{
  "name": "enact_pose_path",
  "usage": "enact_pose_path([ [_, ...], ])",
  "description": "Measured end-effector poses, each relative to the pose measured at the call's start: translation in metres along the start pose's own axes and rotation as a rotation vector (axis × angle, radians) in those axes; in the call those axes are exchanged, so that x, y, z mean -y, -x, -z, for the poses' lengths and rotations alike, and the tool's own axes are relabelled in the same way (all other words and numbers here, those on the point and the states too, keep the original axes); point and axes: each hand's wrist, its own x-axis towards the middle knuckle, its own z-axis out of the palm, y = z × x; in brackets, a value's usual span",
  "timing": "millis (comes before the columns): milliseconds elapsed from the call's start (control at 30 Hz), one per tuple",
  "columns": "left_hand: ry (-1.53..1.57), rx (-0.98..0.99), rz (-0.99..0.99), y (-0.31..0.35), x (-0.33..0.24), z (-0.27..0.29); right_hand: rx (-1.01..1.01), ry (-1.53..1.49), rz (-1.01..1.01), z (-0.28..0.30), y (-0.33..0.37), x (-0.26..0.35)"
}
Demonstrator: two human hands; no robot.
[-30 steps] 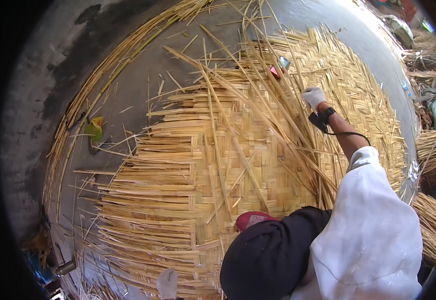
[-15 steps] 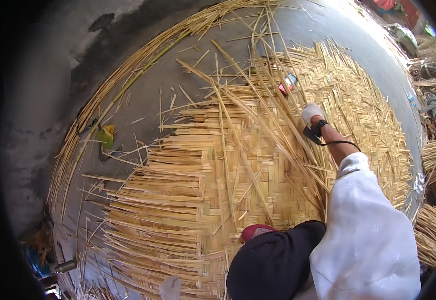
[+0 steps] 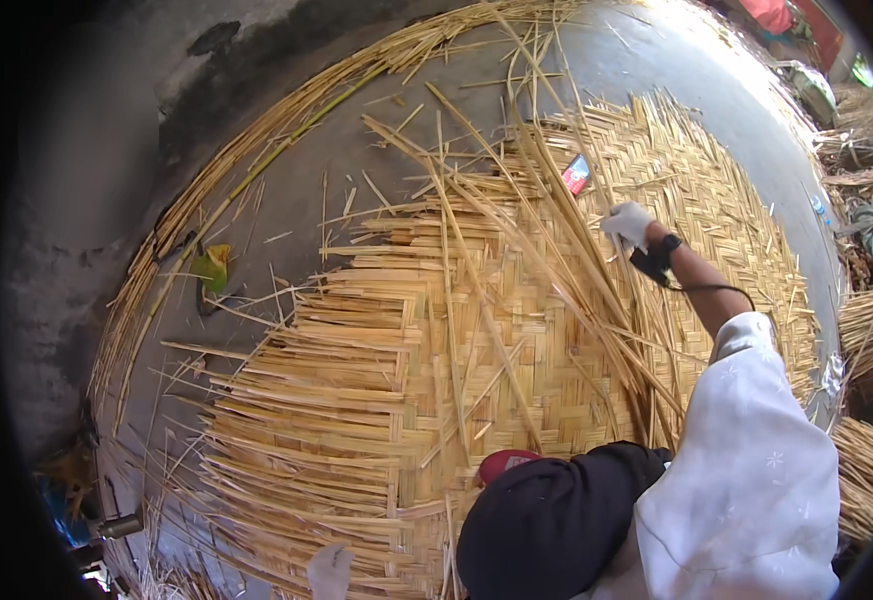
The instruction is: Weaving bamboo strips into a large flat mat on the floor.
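Observation:
A large woven mat of split cane strips [image 3: 517, 350] spreads over the floor in front of me. My right hand [image 3: 629, 222], in a white glove with a black band at the wrist, is over its right half. The fingers are closed on a long thin cane strip [image 3: 589, 130] that runs away toward the far edge. Beside that hand, a bundle of loose strips [image 3: 582, 235] crosses the mat. My left hand [image 3: 330, 572], also pale-gloved, shows only in part at the lower edge, over the mat's loose strip ends; its fingers are not clear.
A phone [image 3: 577, 175] with a lit screen lies on the mat beyond my right hand. Long canes [image 3: 257, 155] curve along the wall at the left. A green and yellow packet [image 3: 215, 266] sits on the floor. Bundles of dry stalks [image 3: 872, 325] stand at the right.
My right hand has shifted slightly right and nearer, and the strip at its fingers has moved along with it. The left hand stays near the lower edge.

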Motion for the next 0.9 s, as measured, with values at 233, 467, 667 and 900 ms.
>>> enact_pose_path([
  [233,0.019,-0.029,-0.020,0.011,0.016,-0.003,-0.578,-0.073,-0.020,-0.016,-0.002,-0.004],
  [467,0.026,-0.003,0.017,0.004,0.012,-0.006,-0.533,0.495,0.134,-0.067,0.016,0.033],
  [667,-0.020,-0.046,-0.037,0.005,0.007,-0.005,-0.477,0.047,0.038,-0.072,0.018,0.013],
  [900,0.066,0.016,0.065,0.001,0.008,-0.007,-0.445,0.400,-0.151,-0.040,0.014,-0.005],
])
